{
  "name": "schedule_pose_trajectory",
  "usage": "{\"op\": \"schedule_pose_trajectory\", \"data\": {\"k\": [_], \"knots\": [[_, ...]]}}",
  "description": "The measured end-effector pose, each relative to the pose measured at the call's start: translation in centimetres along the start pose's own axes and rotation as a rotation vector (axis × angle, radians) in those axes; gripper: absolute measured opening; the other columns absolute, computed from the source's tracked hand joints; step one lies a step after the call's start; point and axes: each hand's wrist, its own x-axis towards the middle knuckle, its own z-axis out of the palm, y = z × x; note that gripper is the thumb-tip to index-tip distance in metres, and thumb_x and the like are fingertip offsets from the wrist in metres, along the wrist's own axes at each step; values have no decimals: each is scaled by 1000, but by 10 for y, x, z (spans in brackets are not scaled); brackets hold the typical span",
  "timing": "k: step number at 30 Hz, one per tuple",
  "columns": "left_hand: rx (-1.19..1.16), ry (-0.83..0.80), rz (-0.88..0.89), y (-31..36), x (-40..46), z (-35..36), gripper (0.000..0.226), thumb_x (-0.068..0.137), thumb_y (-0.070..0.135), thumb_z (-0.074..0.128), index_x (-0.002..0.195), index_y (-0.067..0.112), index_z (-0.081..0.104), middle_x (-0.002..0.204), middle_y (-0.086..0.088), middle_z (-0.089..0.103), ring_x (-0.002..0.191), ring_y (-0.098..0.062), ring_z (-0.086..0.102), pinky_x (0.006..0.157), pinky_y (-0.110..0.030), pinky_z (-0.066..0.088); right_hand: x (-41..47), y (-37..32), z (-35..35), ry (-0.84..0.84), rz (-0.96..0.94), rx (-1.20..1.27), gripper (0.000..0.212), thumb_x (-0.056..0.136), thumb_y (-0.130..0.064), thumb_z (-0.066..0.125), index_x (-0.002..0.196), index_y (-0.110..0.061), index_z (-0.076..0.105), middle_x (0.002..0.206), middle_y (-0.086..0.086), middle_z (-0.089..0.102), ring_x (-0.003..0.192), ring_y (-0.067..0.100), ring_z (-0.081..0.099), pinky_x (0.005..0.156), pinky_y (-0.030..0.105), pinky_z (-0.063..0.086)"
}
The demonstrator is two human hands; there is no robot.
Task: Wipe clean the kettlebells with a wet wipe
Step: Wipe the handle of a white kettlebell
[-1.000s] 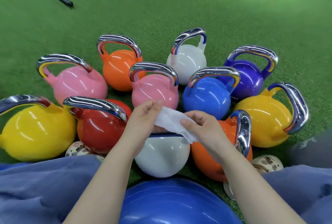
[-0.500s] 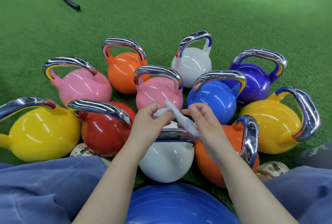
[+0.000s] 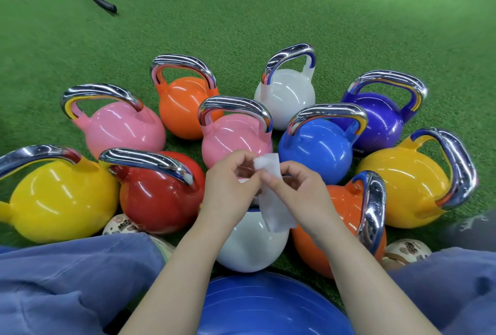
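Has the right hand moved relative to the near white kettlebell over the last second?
Yes. The right hand has drawn in toward the left hand, above the near white kettlebell.

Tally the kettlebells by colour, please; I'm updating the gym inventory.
Pink: 2
Orange: 2
White: 2
Yellow: 2
Red: 1
Blue: 1
Purple: 1
Total: 11
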Motion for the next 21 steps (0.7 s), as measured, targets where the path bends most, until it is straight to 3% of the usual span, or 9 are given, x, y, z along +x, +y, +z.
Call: {"op": "schedule_pose_trajectory", "data": {"k": [2, 5, 8, 11, 13, 16, 17, 19, 21], "knots": [[5, -6, 24, -2, 0, 1, 31, 81, -2, 62, 69, 27, 61, 61, 12, 63, 59, -1, 56, 60, -16, 49, 2, 1, -1, 59, 25, 99, 19, 87, -14, 62, 69, -14, 64, 61, -6, 61, 59, 3, 52, 58, 14, 42], [-110, 5, -27, -4, 1, -1, 37, 84, -8, 56, 63, 23, 59, 58, 13, 59, 61, -6, 53, 61, -20, 47, 3, 1, -6, 77, 90, 260, 22, 89, -10, 58, 70, -15, 67, 70, 1, 65, 70, 12, 55, 66, 22, 44], [-289, -21, -125, -2, 1, -1, 40, 87, -12, 46, 61, 18, 53, 56, 8, 55, 60, -11, 55, 65, -26, 49, 4, 1, -7, 75, 148, 363, 26, 89, -10, 56, 67, -16, 67, 71, 4, 64, 67, 14, 55, 67, 27, 43], [-404, -34, -158, 1, 0, -2, 33, 87, -10, 48, 63, 13, 51, 56, 4, 55, 58, -10, 56, 63, -24, 51, 3, 0, -7, 47, 149, 367, 19, 86, -25, 60, 74, -12, 65, 77, 9, 64, 68, 16, 56, 69, 33, 46], [-308, -29, -93, -1, 1, -1, 25, 78, 2, 59, 60, 21, 58, 59, 4, 56, 65, -15, 53, 66, -29, 47, 1, -2, -7, 3, 106, 295, 27, 74, -39, 68, 78, -12, 65, 76, 6, 64, 68, 13, 56, 63, 27, 46], [-155, -28, -54, -6, 0, 1, 18, 69, 13, 56, 58, 27, 60, 59, 8, 55, 64, -13, 46, 61, -28, 37, 0, -2, -5, 33, 9, 133, 14, 79, -23, 70, 75, -12, 63, 59, -10, 57, 54, 0, 47, 51, 12, 36], [-143, -23, -62, -6, 0, 2, 19, 69, 13, 53, 58, 27, 59, 59, 7, 53, 63, -13, 44, 60, -27, 36, 1, -1, -5, 62, 7, 119, 11, 84, -16, 66, 74, -12, 62, 60, -8, 56, 57, 3, 47, 54, 13, 37], [-204, 0, -126, -4, -1, 4, 22, 72, 8, 48, 57, 23, 53, 60, 0, 49, 62, -15, 43, 61, -28, 36, 3, 4, -5, 110, 46, 173, 16, 89, -14, 60, 73, -15, 60, 70, 6, 55, 69, 18, 47, 64, 29, 41], [-467, 23, -267, 1, -1, 5, 29, 79, -6, 40, 60, 15, 46, 58, -2, 50, 58, -18, 47, 60, -30, 43, 6, 5, -6, 178, 88, 269, 16, 89, -18, 58, 73, -18, 58, 75, 12, 53, 74, 24, 44, 70, 40, 39]]}}
